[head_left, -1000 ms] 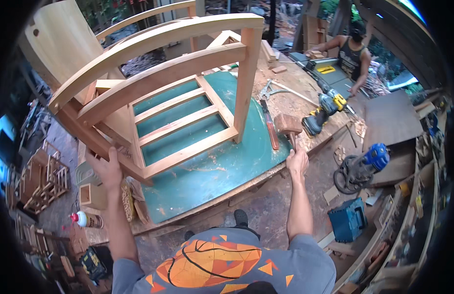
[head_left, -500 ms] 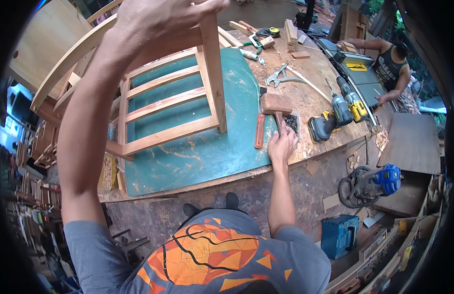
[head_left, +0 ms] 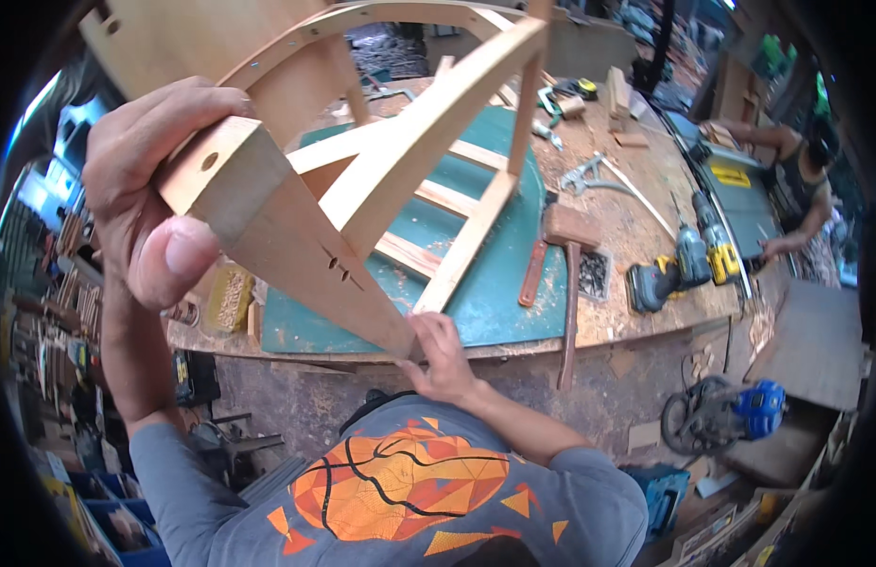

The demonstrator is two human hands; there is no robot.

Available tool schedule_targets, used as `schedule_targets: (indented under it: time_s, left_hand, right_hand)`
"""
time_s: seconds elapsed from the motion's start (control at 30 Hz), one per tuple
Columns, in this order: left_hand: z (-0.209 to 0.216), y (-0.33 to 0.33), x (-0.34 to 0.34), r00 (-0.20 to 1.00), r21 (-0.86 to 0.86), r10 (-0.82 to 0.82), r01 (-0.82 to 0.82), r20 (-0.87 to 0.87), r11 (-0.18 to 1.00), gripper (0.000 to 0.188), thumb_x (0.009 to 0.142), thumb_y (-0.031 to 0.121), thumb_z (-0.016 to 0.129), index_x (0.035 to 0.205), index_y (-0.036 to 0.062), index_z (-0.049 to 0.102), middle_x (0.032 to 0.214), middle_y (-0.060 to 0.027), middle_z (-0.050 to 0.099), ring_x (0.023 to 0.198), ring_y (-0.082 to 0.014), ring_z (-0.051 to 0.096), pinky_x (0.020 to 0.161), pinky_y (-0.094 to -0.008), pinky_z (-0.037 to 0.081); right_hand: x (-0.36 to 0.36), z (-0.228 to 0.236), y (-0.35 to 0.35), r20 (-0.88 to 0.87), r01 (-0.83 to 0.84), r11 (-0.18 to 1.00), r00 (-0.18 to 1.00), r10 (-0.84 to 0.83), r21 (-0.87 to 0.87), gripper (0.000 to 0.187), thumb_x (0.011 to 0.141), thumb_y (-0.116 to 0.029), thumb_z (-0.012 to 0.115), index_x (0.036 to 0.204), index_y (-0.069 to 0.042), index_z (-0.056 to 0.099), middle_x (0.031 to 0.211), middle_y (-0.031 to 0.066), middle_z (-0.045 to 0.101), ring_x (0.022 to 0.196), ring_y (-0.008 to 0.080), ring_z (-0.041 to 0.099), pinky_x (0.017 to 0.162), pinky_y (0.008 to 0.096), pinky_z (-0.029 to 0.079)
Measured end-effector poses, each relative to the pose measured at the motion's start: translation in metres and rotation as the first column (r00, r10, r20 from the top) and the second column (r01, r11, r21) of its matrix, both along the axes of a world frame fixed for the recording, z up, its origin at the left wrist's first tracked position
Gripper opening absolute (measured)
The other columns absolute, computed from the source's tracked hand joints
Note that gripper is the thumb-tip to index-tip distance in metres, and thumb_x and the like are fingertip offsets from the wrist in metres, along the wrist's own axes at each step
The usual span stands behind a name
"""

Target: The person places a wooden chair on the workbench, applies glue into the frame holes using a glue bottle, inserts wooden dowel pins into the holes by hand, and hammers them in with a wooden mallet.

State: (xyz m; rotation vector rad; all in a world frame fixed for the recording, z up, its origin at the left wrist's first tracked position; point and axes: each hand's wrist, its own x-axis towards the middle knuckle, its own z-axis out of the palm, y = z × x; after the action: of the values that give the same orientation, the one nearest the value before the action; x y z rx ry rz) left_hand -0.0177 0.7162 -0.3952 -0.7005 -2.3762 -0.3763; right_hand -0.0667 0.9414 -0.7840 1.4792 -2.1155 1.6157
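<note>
A light wooden chair frame [head_left: 362, 203] with slats stands tilted on a green board [head_left: 509, 317] on the workbench. Close to the camera, my left hand [head_left: 135, 180] is wrapped round the end of one of its legs, which has a dark hole in its end face. My right hand [head_left: 447, 364] grips the same leg at its far end, near the bench's front edge, fingers on top and thumb below. To the right lies a wooden mallet [head_left: 572, 230], untouched, its handle reaching past the bench edge. A red-handled tool [head_left: 532, 274] rests beside it.
Cordless drills [head_left: 693, 255], a small box of dark screws or nails [head_left: 595, 276], pliers [head_left: 581, 177] and a tape measure [head_left: 578, 89] lie on the bench. A co-worker [head_left: 808, 180] stands at the far right. A blue vacuum [head_left: 761, 411] is on the floor.
My right hand has let go of the mallet and moved left onto the chair leg. The frame has been turned and tilted toward me, with my left hand on its end.
</note>
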Motion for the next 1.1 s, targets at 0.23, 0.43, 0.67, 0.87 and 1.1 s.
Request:
schedule_targets:
  time_s: [0.23, 0.43, 0.67, 0.87, 1.1]
  left_hand:
    - [-0.001, -0.074, -0.025, 1.0, 0.463, 0.016, -0.025, 0.023, 0.886, 0.052, 0.096, 0.048, 0.06, 0.078, 0.0002, 0.073, 0.068, -0.0081, 0.068, 0.066, -0.0169, 0.065, 0.063, -0.0302, 0.052]
    - [-0.008, -0.087, -0.022, 0.971, 0.383, -0.215, 0.238, -0.104, 0.892, 0.066, 0.1, 0.062, 0.053, 0.078, 0.0028, 0.074, 0.057, -0.004, 0.054, 0.058, -0.0143, 0.052, 0.054, -0.0349, 0.041]
    - [-0.109, -0.191, 0.06, 0.736, 0.414, 0.277, 0.005, -0.618, 0.91, 0.021, 0.09, 0.018, 0.072, 0.104, 0.0013, 0.071, 0.09, -0.0113, 0.073, 0.088, -0.0234, 0.07, 0.083, -0.0336, 0.054]
    - [-0.399, -0.298, 0.19, 0.276, 0.883, 0.951, -0.469, 0.143, 0.003, 0.068, 0.084, 0.014, 0.081, 0.139, -0.0015, 0.045, 0.132, -0.0174, 0.05, 0.124, -0.0274, 0.05, 0.11, -0.0441, 0.039]
    - [-0.444, -0.468, 0.268, 0.251, 0.695, 0.916, -0.718, 0.311, -0.039, 0.093, 0.067, 0.027, 0.094, 0.141, -0.0038, 0.046, 0.136, -0.0226, 0.057, 0.129, -0.0341, 0.055, 0.109, -0.0453, 0.043]
  right_hand:
    - [0.012, -0.004, -0.098, -0.118, 0.173, 0.985, 0.978, -0.171, -0.001, 0.063, 0.087, -0.031, 0.077, 0.136, 0.002, 0.055, 0.11, 0.0213, 0.06, 0.108, 0.0393, 0.051, 0.091, 0.052, 0.04]
    - [0.025, -0.022, -0.129, 0.019, 0.298, 0.955, 0.955, -0.297, -0.016, 0.062, 0.084, -0.021, 0.084, 0.132, 0.005, 0.055, 0.113, 0.0214, 0.052, 0.106, 0.0349, 0.05, 0.092, 0.0439, 0.043]
    - [0.032, 0.002, -0.105, -0.197, 0.382, 0.918, 0.913, -0.357, 0.106, 0.066, 0.088, -0.017, 0.08, 0.144, 0.002, 0.049, 0.132, 0.0178, 0.059, 0.113, 0.0324, 0.052, 0.098, 0.0421, 0.044]
    - [0.098, -0.046, -0.042, 0.005, 0.712, 0.691, 0.696, -0.718, 0.125, 0.057, 0.094, -0.01, 0.07, 0.144, 0.005, 0.047, 0.126, 0.0219, 0.057, 0.108, 0.0316, 0.059, 0.092, 0.0416, 0.049]
    - [0.175, -0.037, -0.097, 0.138, 0.749, 0.628, 0.613, -0.778, 0.213, 0.057, 0.094, -0.01, 0.067, 0.145, 0.004, 0.047, 0.12, 0.018, 0.059, 0.105, 0.0281, 0.06, 0.088, 0.0389, 0.051]
